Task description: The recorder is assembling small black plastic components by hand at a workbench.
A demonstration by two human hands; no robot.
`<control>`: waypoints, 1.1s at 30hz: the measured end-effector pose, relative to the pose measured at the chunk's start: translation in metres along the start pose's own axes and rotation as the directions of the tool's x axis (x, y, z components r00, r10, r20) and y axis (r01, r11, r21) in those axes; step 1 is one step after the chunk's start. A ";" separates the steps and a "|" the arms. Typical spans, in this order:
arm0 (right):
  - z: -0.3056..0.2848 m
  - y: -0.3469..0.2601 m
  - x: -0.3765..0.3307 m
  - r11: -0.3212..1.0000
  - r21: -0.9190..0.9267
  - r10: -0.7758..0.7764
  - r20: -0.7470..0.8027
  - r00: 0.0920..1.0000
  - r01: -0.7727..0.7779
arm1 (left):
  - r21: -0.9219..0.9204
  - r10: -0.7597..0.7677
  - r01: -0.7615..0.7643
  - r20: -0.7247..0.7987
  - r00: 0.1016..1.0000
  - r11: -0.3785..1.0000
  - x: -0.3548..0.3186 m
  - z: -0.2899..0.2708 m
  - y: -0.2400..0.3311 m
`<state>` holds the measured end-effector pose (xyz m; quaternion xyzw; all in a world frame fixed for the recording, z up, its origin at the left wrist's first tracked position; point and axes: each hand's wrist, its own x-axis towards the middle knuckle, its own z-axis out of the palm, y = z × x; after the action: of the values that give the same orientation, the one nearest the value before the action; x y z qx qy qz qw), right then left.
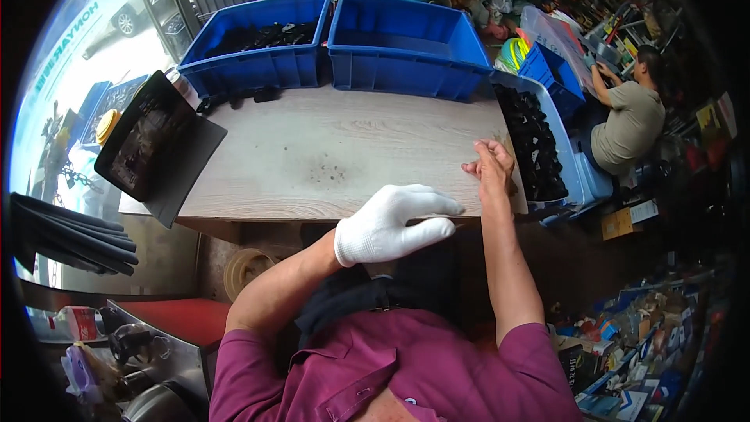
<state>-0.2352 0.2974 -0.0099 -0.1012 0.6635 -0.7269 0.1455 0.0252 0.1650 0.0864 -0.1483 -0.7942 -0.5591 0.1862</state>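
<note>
My left hand (391, 224) wears a white knit glove and is held over the near edge of the table (351, 152). Its fingers stretch to the right, with a gap between them and the thumb, and nothing is in them. Bare and loosely bent, my right hand (492, 166) is over the table's right end. Its thumb and fingers are apart, and no held thing shows. Just right of it stands a pale blue tub (569, 164) with many black parts (533, 144) in it.
At the table's far side stand a blue crate (250, 70) of black pieces and another blue crate (410, 70). A tablet in a dark case (144, 141) leans at the left. A few black pieces (238, 99) lie nearby. A person (629, 117) sits at the right.
</note>
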 end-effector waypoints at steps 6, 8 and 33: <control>-0.006 0.001 -0.001 0.999 0.027 -0.029 0.001 1.000 0.029 | -0.231 0.399 -0.374 0.070 0.914 0.898 0.037 0.051 0.053; 0.001 0.000 -0.006 0.999 0.005 -0.048 0.010 0.999 0.048 | -0.235 0.486 -0.465 0.038 0.873 0.853 0.043 0.064 0.075; -0.029 0.024 0.023 0.992 -0.033 -0.121 -0.008 0.993 0.121 | 0.152 0.751 -0.775 -0.414 0.514 0.614 0.060 0.061 0.108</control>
<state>-0.2649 0.3150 -0.0382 -0.1398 0.6686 -0.7240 0.0961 0.0117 0.2599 0.1856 -0.3565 -0.5694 -0.4584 0.5818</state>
